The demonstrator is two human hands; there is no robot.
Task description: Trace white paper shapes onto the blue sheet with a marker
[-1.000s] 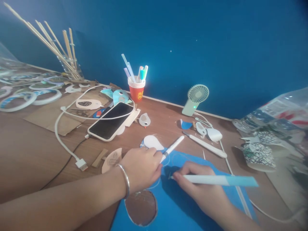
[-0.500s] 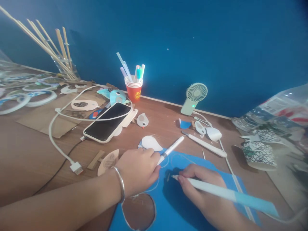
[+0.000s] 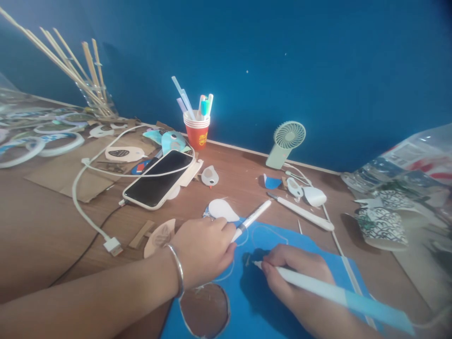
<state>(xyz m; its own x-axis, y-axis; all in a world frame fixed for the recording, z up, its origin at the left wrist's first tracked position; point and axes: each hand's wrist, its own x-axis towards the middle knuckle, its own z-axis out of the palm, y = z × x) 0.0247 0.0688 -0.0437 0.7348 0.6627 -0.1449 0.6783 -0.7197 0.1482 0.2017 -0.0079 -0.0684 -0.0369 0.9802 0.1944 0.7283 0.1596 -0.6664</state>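
Observation:
My right hand [image 3: 300, 282] is closed round a marker [image 3: 318, 282] with a white and pale blue barrel. Its tip points left, just over a sheet of blue paper [image 3: 261, 310], near a small pale mark. My left hand [image 3: 205, 249], with a silver bangle at the wrist, lies on the sheet's left side, fingers curled on a white pen [image 3: 252, 219] that sticks out to the upper right. Thin white outlines are drawn on the paper. A rounded cut-out at its lower left shows brown table. A white teardrop-shaped cut-out [image 3: 223, 209] touches the paper's upper edge.
A craft knife [image 3: 303, 212] and a small green fan [image 3: 285, 146] stand beyond the sheet. Left are a phone [image 3: 158, 181] with white cable [image 3: 76, 197], tape rolls [image 3: 61, 143] and sticks [image 3: 93, 70]. A red paper cup [image 3: 197, 134] holds pens. Bird-shaped cut-outs [image 3: 210, 175] lie around.
The marker in my right hand has tilted slightly, its rear end dipping lower and right; its tip has shifted a little to the right and down. My left hand stays in place.

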